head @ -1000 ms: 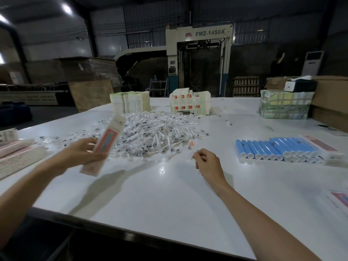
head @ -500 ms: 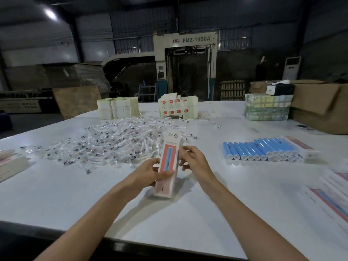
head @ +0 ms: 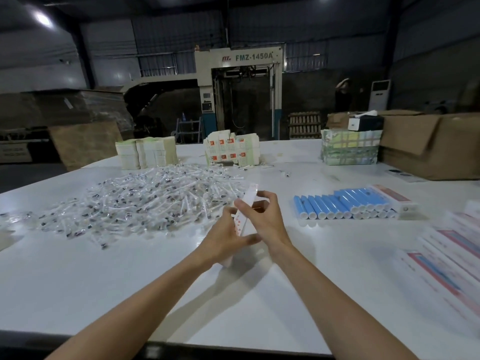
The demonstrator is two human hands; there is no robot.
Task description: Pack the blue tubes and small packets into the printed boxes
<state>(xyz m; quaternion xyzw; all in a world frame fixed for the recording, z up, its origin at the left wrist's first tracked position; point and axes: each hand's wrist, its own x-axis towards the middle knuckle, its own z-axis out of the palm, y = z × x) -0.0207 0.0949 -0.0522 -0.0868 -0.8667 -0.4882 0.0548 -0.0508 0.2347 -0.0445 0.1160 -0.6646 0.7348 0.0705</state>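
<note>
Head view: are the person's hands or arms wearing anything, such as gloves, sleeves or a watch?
No. The left hand and right hand are bare, without gloves, and no ring shows. Both forearms are bare down to the picture's edge: no sleeve, watch or band in sight. Anything worn higher up is out of frame.

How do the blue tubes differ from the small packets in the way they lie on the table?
The blue tubes lie side by side in a neat row; the small packets form a loose, scattered heap. The tubes are opaque blue with white ends; the packets look clear. Both rest on the white table.
</note>
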